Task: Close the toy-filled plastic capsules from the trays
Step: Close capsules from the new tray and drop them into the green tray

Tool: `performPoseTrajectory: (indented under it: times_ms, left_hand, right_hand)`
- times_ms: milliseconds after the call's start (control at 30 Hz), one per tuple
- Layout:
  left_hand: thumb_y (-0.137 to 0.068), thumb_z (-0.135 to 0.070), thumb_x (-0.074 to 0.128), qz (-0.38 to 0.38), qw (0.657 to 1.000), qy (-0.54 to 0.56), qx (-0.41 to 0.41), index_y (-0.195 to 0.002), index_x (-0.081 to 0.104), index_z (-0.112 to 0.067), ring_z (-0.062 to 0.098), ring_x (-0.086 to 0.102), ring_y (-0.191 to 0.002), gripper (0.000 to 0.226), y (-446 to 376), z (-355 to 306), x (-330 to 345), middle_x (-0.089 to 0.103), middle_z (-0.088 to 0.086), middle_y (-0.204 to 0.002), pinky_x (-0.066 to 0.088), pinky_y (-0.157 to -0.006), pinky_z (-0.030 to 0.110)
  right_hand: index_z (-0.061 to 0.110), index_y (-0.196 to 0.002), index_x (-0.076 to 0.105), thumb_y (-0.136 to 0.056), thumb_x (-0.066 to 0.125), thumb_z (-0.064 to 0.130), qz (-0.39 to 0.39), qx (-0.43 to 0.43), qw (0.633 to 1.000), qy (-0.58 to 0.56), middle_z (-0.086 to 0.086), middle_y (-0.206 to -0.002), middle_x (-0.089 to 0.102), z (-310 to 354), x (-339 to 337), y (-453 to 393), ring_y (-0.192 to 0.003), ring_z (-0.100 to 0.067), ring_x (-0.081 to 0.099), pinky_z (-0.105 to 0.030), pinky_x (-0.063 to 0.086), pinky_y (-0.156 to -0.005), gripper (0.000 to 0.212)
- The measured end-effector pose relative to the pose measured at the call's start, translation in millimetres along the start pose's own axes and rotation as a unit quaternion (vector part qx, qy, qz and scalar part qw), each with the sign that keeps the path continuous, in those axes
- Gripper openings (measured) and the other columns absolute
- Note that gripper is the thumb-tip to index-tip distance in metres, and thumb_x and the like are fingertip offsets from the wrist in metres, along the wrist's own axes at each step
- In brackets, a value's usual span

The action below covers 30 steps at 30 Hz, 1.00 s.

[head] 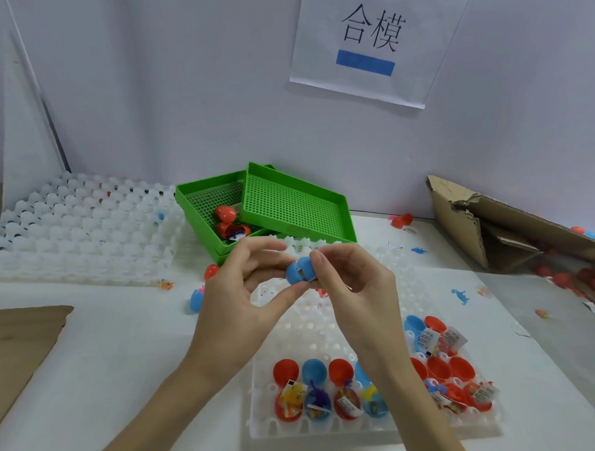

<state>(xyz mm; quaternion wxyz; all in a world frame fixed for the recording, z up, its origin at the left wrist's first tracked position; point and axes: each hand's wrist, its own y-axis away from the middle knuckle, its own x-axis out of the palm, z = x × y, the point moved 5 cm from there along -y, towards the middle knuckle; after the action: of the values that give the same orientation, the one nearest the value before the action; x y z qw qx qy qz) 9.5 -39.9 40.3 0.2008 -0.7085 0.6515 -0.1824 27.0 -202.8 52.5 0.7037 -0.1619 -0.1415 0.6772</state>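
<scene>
Two hands pinch one blue capsule (300,272) at frame centre; left hand (242,291) and right hand (351,289) grip opposite ends, its long axis lying left-right between them.

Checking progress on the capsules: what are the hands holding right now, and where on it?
Both hands hold one blue capsule: the left hand pinches its left end, the right hand its right end.

Both forearms reached forward and converged. The left hand (243,293) curled, thumb and fingertips pinching a small blue plastic capsule (301,272); the right hand (356,292) pinched its other side with thumb and forefinger.
</scene>
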Motion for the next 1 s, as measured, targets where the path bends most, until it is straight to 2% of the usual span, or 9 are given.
performPoseTrajectory:
  times_ms: [167,333,500,667,833,1000]
  left_hand:
    - [-0.074,-0.018,0.087,-0.011,1.000,0.022,0.001,-0.105,0.078,-0.014,0.016,0.076,-0.100,0.033,-1.3,0.0,-2.7,0.080,-0.005,-0.101,0.057,-0.090,0.020]
    - [-0.076,-0.022,0.086,-0.008,0.999,-0.028,0.046,-0.108,0.078,-0.013,0.019,0.076,-0.100,0.034,-0.5,-6.0,-4.3,0.078,-0.004,-0.104,0.060,-0.088,0.022]
    - [-0.078,-0.016,0.084,-0.016,0.998,-0.023,0.056,-0.113,0.078,-0.012,0.020,0.075,-0.105,0.035,-0.2,-3.3,-3.6,0.077,-0.005,-0.109,0.060,-0.089,0.024]
    - [-0.076,-0.014,0.085,-0.023,0.999,0.006,0.042,-0.111,0.079,-0.017,0.023,0.073,-0.108,0.036,0.2,-0.1,-2.5,0.076,-0.004,-0.109,0.059,-0.092,0.025]
    - [-0.072,-0.008,0.087,-0.028,0.999,0.026,0.020,-0.108,0.079,-0.010,0.022,0.076,-0.101,0.037,0.4,3.0,-2.3,0.078,0.003,-0.105,0.060,-0.089,0.024]
    - [-0.071,-0.011,0.088,-0.042,0.999,0.002,0.009,-0.106,0.080,-0.010,0.019,0.077,-0.097,0.036,1.9,2.3,-4.1,0.078,0.001,-0.102,0.060,-0.087,0.023]
  right_hand:
    - [0.012,-0.097,0.072,-0.097,0.070,0.010,0.023,-0.036,0.999,0.016,0.002,-0.091,0.075,4.3,3.0,1.1,-0.090,-0.016,0.073,-0.021,0.057,-0.073,0.003]
    - [0.012,-0.098,0.073,-0.096,0.071,0.010,0.014,-0.031,0.999,-0.001,0.000,-0.090,0.076,3.4,2.4,1.7,-0.090,-0.016,0.074,-0.021,0.058,-0.074,0.004]
    - [0.009,-0.095,0.073,-0.095,0.072,0.009,0.011,-0.033,0.999,-0.010,-0.002,-0.090,0.077,3.2,2.7,3.1,-0.089,-0.017,0.075,-0.022,0.058,-0.075,0.000]
    - [0.007,-0.091,0.073,-0.094,0.073,0.011,-0.008,-0.043,0.999,-0.014,-0.003,-0.086,0.076,4.1,1.7,4.9,-0.084,-0.018,0.074,-0.023,0.058,-0.074,0.004]
    - [0.012,-0.090,0.075,-0.091,0.076,0.013,-0.013,-0.054,0.998,0.004,0.002,-0.086,0.077,3.3,2.3,6.1,-0.084,-0.018,0.075,-0.022,0.057,-0.074,0.002]
    - [0.013,-0.097,0.077,-0.094,0.074,0.012,-0.004,-0.059,0.998,0.016,0.004,-0.091,0.078,1.0,3.7,6.8,-0.090,-0.017,0.076,-0.025,0.059,-0.078,0.005]
